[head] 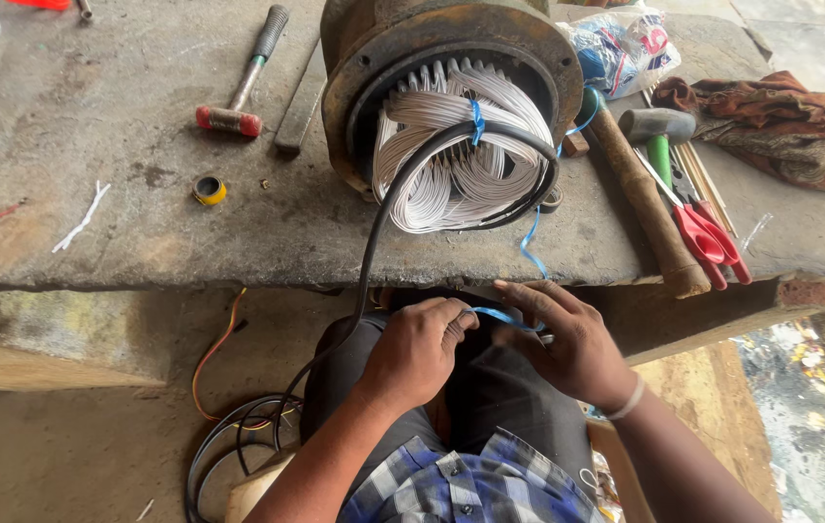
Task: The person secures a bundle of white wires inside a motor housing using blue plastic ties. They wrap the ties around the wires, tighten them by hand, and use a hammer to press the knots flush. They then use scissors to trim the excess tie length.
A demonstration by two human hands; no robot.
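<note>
**Blue tie worked between both hands below the motor**

Blue tie (495,315) sits at lower centre of the frame, stretched between the two hands just under the bench (93,126) edge. Left hand (414,351) is clenched, pinching one end of the tie between thumb and forefinger. Right hand (567,339) has fingers half spread, grasping the other end near the palm; exact grip partly hidden.

Motor stator (451,107) lies on its side at upper centre, white windings (461,155) facing the camera. One blue tie (476,121) is already knotted at the top of the coil. A loose blue strand (531,242) hangs from the coil's right side toward the hands. Black cable (366,261) curves round the winding face and drops to the floor at lower left.

Judged step: preparing a lacing length, likely straightening or knotting it. Next move would call for a lift to the coil and threading between windings, without nicking insulation.

Nearby: hammer (238,92) upper left, mallet (657,126) and red pliers (708,237) at right.
</note>
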